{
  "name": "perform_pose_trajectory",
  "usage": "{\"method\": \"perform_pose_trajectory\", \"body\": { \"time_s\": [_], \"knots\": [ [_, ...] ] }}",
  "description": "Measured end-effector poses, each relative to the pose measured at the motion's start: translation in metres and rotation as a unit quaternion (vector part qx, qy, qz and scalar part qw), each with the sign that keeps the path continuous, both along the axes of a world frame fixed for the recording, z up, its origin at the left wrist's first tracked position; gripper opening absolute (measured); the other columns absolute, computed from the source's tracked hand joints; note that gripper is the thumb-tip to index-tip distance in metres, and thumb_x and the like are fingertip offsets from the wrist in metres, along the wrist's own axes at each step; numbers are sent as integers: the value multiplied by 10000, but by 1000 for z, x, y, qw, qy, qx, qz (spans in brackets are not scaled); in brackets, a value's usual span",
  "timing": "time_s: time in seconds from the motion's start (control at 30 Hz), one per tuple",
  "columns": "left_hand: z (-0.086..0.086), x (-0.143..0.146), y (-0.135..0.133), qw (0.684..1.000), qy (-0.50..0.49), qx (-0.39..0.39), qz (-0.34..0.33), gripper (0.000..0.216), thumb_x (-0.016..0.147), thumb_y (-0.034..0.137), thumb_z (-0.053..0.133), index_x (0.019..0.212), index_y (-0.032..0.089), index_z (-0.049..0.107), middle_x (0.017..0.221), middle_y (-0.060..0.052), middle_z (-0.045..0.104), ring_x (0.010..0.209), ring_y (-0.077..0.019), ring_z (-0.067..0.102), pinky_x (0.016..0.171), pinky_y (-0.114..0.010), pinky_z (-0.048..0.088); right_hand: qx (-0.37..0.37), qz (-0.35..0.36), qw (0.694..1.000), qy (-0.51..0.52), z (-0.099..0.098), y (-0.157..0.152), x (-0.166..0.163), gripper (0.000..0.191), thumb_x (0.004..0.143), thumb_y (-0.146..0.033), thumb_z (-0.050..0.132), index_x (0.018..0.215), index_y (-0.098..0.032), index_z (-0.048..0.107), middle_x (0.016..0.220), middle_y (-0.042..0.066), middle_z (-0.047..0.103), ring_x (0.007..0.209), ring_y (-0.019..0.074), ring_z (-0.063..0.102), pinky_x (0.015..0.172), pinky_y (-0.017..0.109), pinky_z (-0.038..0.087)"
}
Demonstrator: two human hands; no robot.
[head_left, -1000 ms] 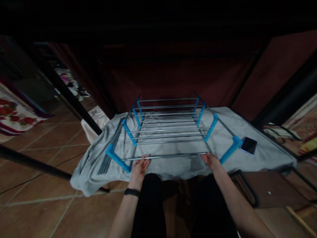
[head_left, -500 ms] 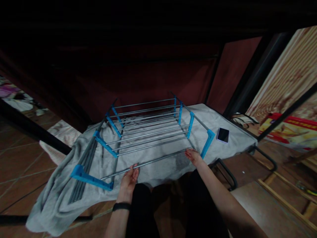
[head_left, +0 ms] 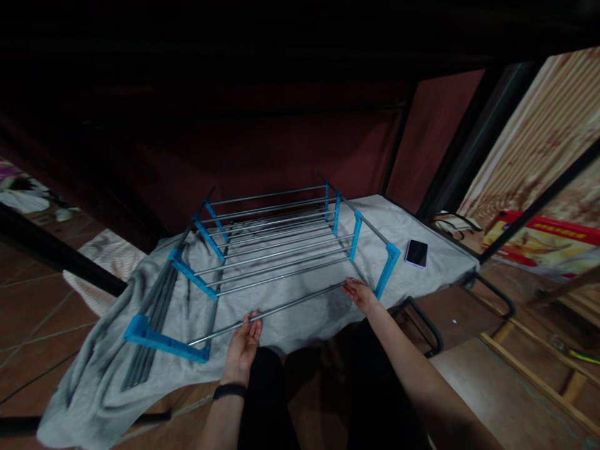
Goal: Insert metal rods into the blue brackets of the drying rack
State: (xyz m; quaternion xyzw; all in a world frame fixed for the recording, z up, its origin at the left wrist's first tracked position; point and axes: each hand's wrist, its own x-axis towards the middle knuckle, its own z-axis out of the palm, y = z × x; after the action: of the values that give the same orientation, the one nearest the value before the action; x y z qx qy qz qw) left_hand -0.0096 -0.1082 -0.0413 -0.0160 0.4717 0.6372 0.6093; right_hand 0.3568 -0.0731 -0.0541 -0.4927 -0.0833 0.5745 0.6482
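Note:
A rack of grey metal rods with blue plastic brackets lies on a grey cloth. My left hand is closed around the left part of its nearest rod, palm up. Toward the rod's right end, my right hand pinches the same rod close to the right front bracket. Several loose grey tubes lie side by side on the cloth at the left, partly beneath the rack's side rail.
A phone lies on the cloth at the right. Behind stands a dark red panel. Black metal bars stick out at the right edge. A red and yellow box and a wooden frame are on the tiled floor.
The whole view has shifted slightly, so the rack and cloth appear a little further left. Both hands keep their hold on the front rod.

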Motion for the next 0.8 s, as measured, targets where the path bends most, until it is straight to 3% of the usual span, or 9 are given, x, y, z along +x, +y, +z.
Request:
{"method": "perform_pose_trajectory", "body": {
  "time_s": [0.17,0.37,0.8],
  "knots": [
    [1,4,-2,1000,7,1,10,225,981,22,529,883,131,700,755,-38,734,635,-98,708,708,-217,638,8,2,1000,1,-1,-1,-1,264,651,-55,822,766,-228,659,591,-63,652,589,115,665,691,257,634],
    [2,7,-4,1000,14,3,11,238,963,-13,538,843,132,684,712,-26,718,584,-90,685,677,-205,632,14,-20,1000,0,-1,-1,1,326,659,-64,844,733,-243,583,603,-59,661,584,129,675,671,266,640],
    [3,12,-6,999,27,25,4,196,931,-29,588,853,133,664,841,-67,776,766,-129,771,772,-214,630,-9,-39,999,-4,-2,-3,7,260,720,-46,767,782,-239,605,725,-31,737,663,128,716,697,259,644]
  ]
}}
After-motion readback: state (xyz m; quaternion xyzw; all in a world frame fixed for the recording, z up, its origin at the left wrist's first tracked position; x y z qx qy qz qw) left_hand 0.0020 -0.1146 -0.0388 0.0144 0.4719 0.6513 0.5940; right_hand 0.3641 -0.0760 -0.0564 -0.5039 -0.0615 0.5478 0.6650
